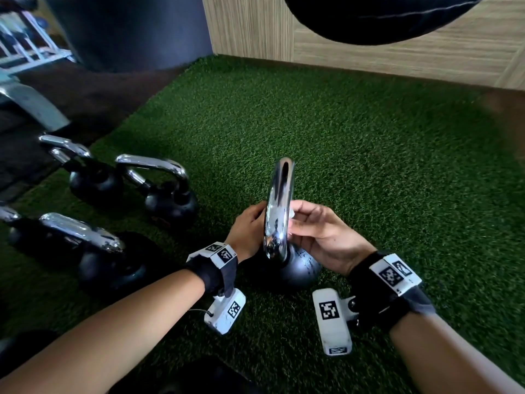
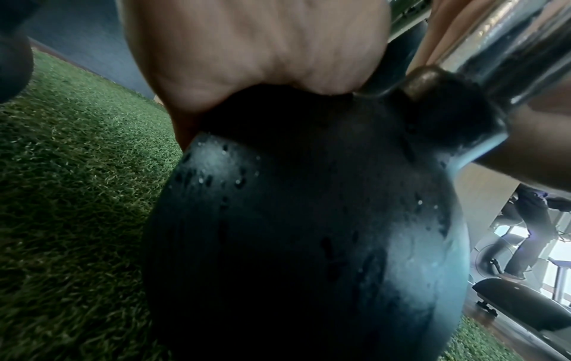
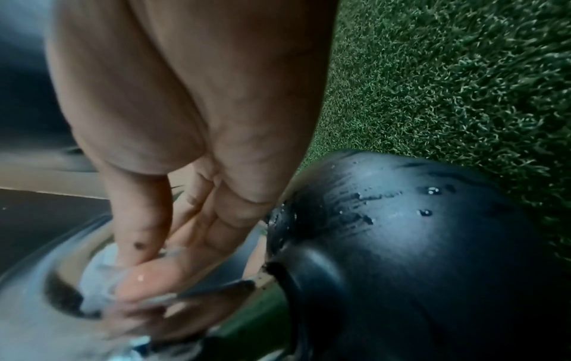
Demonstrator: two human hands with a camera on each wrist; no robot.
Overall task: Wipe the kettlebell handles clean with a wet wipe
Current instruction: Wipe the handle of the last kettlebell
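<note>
A black kettlebell stands on the green turf in front of me, water drops on its ball. Its chrome handle rises edge-on toward me. My left hand grips the handle from the left, its palm against the top of the ball. From the right, my right hand pinches a small white wet wipe against the handle's inner side with thumb and fingers.
Several more chrome-handled kettlebells stand close on the left. Turf stretches to the right and ahead up to a wooden wall. A dark pillar rises at back left; a black bag hangs overhead.
</note>
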